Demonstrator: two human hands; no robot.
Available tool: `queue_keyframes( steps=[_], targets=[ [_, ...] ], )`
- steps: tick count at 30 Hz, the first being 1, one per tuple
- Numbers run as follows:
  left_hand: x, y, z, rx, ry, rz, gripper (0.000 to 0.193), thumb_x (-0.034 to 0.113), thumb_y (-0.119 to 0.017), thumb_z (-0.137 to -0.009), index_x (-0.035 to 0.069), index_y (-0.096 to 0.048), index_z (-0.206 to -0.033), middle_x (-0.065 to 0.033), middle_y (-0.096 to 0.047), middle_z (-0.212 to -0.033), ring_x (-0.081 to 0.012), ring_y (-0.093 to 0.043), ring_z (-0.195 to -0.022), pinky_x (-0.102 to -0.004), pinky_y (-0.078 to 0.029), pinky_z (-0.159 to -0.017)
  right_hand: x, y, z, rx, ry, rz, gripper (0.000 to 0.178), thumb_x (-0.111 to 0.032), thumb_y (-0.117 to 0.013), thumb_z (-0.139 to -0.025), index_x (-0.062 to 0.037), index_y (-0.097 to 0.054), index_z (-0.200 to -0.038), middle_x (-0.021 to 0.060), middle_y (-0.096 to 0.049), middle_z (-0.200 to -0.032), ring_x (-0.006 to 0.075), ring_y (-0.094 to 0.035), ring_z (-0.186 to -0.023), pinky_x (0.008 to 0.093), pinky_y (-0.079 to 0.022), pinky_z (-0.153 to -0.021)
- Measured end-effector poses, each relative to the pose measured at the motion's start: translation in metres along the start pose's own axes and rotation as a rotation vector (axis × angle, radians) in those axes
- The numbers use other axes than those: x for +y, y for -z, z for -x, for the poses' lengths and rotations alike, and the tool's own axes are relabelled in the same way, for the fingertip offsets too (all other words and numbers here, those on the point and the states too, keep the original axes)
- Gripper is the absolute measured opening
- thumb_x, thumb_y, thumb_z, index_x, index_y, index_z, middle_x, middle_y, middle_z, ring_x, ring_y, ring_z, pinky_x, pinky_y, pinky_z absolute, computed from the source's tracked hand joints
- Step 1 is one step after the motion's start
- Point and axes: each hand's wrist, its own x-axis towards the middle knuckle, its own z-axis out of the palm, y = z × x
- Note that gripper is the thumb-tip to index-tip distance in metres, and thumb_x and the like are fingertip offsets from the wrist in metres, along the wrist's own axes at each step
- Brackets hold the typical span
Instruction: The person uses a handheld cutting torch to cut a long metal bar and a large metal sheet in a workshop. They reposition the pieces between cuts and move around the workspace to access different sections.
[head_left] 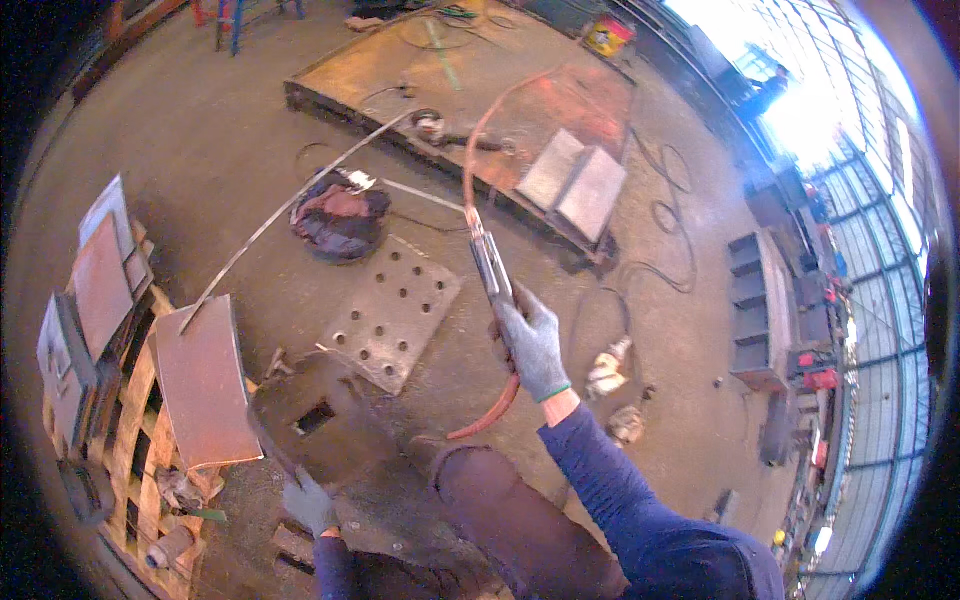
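Observation:
My right hand (530,342), in a grey glove, is closed around a long silver metal clamp (490,264) that points up and away from me. A reddish cable (470,165) meets the clamp's far end and curves to the steel table; a length of red cable (490,418) also shows below this hand. My gloved left hand (310,502) grips the lower edge of a dark, blurred panel with a rectangular window (345,440), which looks like a hand-held welding shield. Its fingers are partly hidden. Beyond the panel lies a steel plate with several round holes (410,310).
A low rusty steel table (390,60) bears an angle grinder (470,142) and two metal pieces (575,185). At left, rusty plates (205,385) lean on a wooden pallet (140,400). A dark cloth bundle (340,218), a long thin strip (270,235) and loose cables (660,275) lie about.

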Motion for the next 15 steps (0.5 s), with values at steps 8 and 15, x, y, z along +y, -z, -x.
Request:
queue_keyframes(
  steps=[8,15],
  targets=[
    [0.14,0.168,0.064,0.022,0.555,0.432,0.057,0.039,-0.067,-0.1,-0.016,-0.064,-0.117,-0.0223,-0.072,-0.107,-0.032,-0.068,-0.088,-0.0466,-0.057,-0.079,-0.054,0.18,0.041,0.315,-0.15,-0.091,0.054,-0.014,-0.061,-0.098,-0.0022,-0.053,-0.149,0.0001,-0.062,-0.08,0.0066,-0.056,-0.06,0.0231,-0.043,-0.051],
    [0.206,0.277,0.11,0.011,0.627,0.443,0.044,0.028,-0.066,-0.101,-0.012,-0.064,-0.118,-0.0176,-0.074,-0.103,-0.0316,-0.069,-0.082,-0.0468,-0.059,-0.075,-0.187,0.29,-0.023,0.42,-0.03,0.091,0.058,-0.009,-0.06,-0.094,0.0023,-0.051,-0.151,0.0127,-0.071,-0.101,0.0197,-0.067,-0.079,0.0359,-0.056,-0.071]
  ],
)
